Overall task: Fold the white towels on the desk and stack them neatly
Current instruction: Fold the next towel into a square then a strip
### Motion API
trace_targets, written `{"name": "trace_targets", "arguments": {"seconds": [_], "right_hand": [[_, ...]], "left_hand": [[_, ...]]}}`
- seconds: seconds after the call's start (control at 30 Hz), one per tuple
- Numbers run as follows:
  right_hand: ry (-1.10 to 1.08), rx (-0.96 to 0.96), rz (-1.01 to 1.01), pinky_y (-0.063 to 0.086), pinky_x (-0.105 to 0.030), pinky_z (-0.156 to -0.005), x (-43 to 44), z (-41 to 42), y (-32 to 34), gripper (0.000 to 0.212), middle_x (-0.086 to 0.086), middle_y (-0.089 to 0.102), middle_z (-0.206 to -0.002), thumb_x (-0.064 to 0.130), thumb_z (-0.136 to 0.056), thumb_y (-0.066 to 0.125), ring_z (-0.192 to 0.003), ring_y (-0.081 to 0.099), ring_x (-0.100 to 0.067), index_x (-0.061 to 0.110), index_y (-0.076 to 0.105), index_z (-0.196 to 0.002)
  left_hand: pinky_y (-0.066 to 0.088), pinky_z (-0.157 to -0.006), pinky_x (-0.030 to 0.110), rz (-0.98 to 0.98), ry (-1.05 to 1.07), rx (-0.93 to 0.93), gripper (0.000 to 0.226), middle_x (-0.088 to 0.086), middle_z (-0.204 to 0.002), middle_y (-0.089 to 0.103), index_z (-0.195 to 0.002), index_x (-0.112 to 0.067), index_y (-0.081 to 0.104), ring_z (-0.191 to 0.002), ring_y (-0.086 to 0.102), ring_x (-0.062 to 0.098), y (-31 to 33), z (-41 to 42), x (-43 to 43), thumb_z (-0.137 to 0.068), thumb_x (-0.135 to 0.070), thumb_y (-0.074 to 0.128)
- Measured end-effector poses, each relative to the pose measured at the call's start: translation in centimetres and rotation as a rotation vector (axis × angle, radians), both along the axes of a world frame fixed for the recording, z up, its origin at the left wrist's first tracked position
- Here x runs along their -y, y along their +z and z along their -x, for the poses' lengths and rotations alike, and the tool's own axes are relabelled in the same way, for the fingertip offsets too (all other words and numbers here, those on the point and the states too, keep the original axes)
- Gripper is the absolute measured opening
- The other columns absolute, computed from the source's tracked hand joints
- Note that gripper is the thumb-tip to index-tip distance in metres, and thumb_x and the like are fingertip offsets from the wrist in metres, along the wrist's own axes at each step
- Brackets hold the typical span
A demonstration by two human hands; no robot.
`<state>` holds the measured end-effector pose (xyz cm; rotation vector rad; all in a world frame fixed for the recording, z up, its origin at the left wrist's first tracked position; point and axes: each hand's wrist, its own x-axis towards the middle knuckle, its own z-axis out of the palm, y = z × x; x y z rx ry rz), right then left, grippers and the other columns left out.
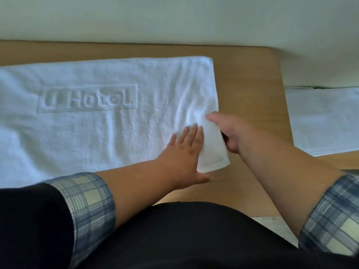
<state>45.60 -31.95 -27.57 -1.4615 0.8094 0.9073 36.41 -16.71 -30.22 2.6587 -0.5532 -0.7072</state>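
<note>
Wooden bench (248, 78) fills mid-frame. Nearest, at centre, the left hand (184, 152) lies flat, fingers straight, on the white towel (97, 133). Just right of it, the right hand (231, 134) grips the towel's lifted lower-right corner. Farther back, the towel spreads leftward, embossed "U Hotel".

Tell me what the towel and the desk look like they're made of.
The towel looks like white cotton terry: matte, nubbly pile with Hotel lettering pressed into it. The desk looks like light-brown wood or wood-look laminate, smooth, with a rounded corner; which one is unclear.
</note>
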Motion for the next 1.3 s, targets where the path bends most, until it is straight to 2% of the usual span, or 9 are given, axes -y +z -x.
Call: {"name": "trace_targets", "arguments": {"seconds": [0.27,0.37,0.43,0.63,0.8,0.9,1.03,1.17,1.3], "right_hand": [[-0.056,0.073,-0.170,0.059,-0.032,-0.065,-4.2,-1.4,3.8,0.019,-0.011,0.066,-0.094,0.019,-0.090,0.056,-0.080,0.068,-0.023,0.005,0.059,-0.104],[0.124,0.378,0.156,0.060,-0.033,-0.065,-5.3,-2.1,4.1,0.077,0.003,0.061,-0.106,0.020,-0.084,0.056,-0.084,0.070,-0.020,0.029,0.022,-0.153],[0.331,0.563,0.374,0.061,-0.036,-0.062,-5.6,-2.5,4.5,0.091,0.015,0.049,-0.094,0.025,-0.083,0.053,-0.078,0.068,-0.019,0.045,-0.001,-0.154],[0.435,0.364,0.352,0.060,-0.040,-0.079,-6.2,-4.9,3.9,0.069,-0.004,0.061,-0.119,0.026,-0.082,0.045,-0.089,0.069,-0.025,0.042,0.036,-0.148],[0.305,0.518,0.264,0.051,-0.036,-0.084,-9.0,-4.1,4.1,0.063,0.003,0.052,-0.126,0.020,-0.081,0.046,-0.106,0.057,-0.022,0.030,0.046,-0.143],[0.337,0.699,0.314,0.049,-0.038,-0.087,-12.2,-3.6,5.4,0.046,0.001,0.049,-0.115,0.019,-0.079,0.045,-0.101,0.056,-0.025,0.020,0.053,-0.124],[0.391,0.869,0.319,0.033,-0.026,-0.063,-17.8,-2.6,7.2,0.009,0.004,0.038,-0.100,0.017,-0.076,0.043,-0.083,0.038,-0.019,0.023,0.036,-0.076],[0.473,0.963,0.414,0.029,-0.022,-0.077,-24.3,-1.6,8.3,0.017,-0.003,0.044,-0.131,0.015,-0.084,0.046,-0.097,0.038,-0.015,0.021,0.038,-0.097],[0.520,1.057,0.472,0.024,-0.013,-0.081,-30.9,-0.3,8.5,0.031,-0.001,0.040,-0.139,0.015,-0.086,0.048,-0.114,0.041,-0.014,0.016,0.049,-0.117]], "left_hand": [[0.044,-0.101,0.034,0.368,0.571,0.145,0.083,-0.006,-0.154,0.034,-0.152,-0.039,0.009,-0.132,0.044,0.015,4.1,0.1,-1.3,-0.087,-0.034,0.062],[0.046,-0.067,0.023,0.374,0.625,0.179,0.053,-0.022,-0.122,0.048,-0.135,-0.049,0.040,-0.095,0.057,0.006,5.3,-0.5,-3.4,-0.086,-0.031,0.051],[0.046,-0.065,0.025,0.340,0.631,0.178,0.046,-0.018,-0.123,0.048,-0.132,-0.048,0.045,-0.092,0.059,0.009,5.8,-0.6,-4.6,-0.089,-0.033,0.050],[0.042,-0.063,0.027,0.345,0.599,0.210,0.060,-0.001,-0.128,0.061,-0.149,-0.034,0.030,-0.075,0.056,0.014,6.5,0.0,-6.8,-0.093,-0.021,0.048],[0.034,-0.049,0.012,0.395,0.528,0.217,0.072,-0.015,-0.081,0.059,-0.152,-0.023,0.032,-0.049,0.042,0.002,7.9,1.5,-7.8,-0.083,-0.042,0.033],[0.038,-0.058,0.009,0.425,0.561,0.186,0.069,-0.011,-0.095,0.065,-0.151,-0.036,0.029,-0.064,0.055,0.006,8.4,2.3,-9.5,-0.083,-0.047,0.033],[0.054,-0.070,0.038,0.479,0.651,0.243,0.052,-0.003,-0.107,0.068,-0.137,-0.047,0.030,-0.082,0.064,0.019,9.1,4.5,-12.9,-0.087,-0.036,0.038],[0.053,-0.065,0.040,0.503,0.772,0.282,0.033,-0.013,-0.087,0.057,-0.125,-0.031,0.045,-0.076,0.063,0.018,9.2,6.7,-17.9,-0.093,-0.031,0.051],[0.036,-0.048,0.021,0.519,0.857,0.296,0.017,-0.017,-0.083,0.057,-0.086,-0.051,0.031,-0.072,0.058,0.003,9.6,8.7,-23.5,-0.088,-0.051,0.047]]}}
